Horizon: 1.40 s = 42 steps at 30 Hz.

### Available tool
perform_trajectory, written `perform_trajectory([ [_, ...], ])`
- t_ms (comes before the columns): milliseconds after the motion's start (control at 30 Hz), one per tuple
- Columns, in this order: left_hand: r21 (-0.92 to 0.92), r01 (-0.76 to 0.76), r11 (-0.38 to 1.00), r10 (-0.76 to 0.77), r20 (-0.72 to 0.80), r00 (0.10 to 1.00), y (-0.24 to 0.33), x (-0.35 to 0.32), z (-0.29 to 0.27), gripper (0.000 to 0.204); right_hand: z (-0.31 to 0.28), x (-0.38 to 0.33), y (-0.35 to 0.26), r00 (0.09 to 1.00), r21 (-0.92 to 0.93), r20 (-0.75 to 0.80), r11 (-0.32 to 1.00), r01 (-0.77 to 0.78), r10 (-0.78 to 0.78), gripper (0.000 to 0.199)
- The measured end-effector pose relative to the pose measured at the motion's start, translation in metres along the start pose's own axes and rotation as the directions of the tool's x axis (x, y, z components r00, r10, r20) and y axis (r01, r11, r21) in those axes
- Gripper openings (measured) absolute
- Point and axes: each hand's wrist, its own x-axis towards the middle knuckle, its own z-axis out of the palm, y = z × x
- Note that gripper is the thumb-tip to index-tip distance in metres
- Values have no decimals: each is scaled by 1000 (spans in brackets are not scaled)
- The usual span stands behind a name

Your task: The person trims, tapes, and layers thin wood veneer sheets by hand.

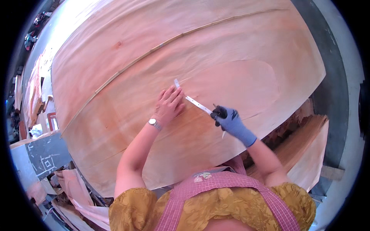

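A large, thin sheet of pinkish-brown wood veneer (216, 154) spreads out in front of me. My left hand (169, 102), bare and with a watch (153, 122) at the wrist, lies flat on it, fingers stretched out. A short white piece of tape (176, 82) sticks out past its fingertips. My right hand (227, 117), in a blue glove with dark fingertips, is closed on the lower end of a white strip of tape with small holes (198, 104). A thin stick-like tool also shows at this hand, its kind unclear. Whether both tape parts join is hidden.
A long thin bamboo-like strip (154, 49) lies curved across the sheet beyond my hands. An oval patch (246, 81) shows in the veneer at right. Stacked veneer (304, 148) stands at the lower right, and loose veneer pieces (75, 186) lie at the lower left.
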Motion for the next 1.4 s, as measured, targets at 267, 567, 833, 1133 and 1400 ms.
perform_trajectory([
  [267,39,125,991,-129,124,984,29,37,-26,53,-165,75,-54,995,170,-75,983,70,-58,24],
  [567,-42,103,994,-108,-122,987,129,147,70,53,-232,113,46,996,413,-57,910,-33,62,24],
  [833,-21,79,997,-78,25,997,163,237,113,60,-240,130,95,993,513,103,853,-100,55,26],
  [1133,160,118,980,-136,109,985,165,250,128,60,-318,176,94,997,-61,36,996,72,-70,25],
  [1400,144,194,970,-199,24,980,223,280,140,59,-376,27,217,957,507,-65,835,-213,283,21],
])
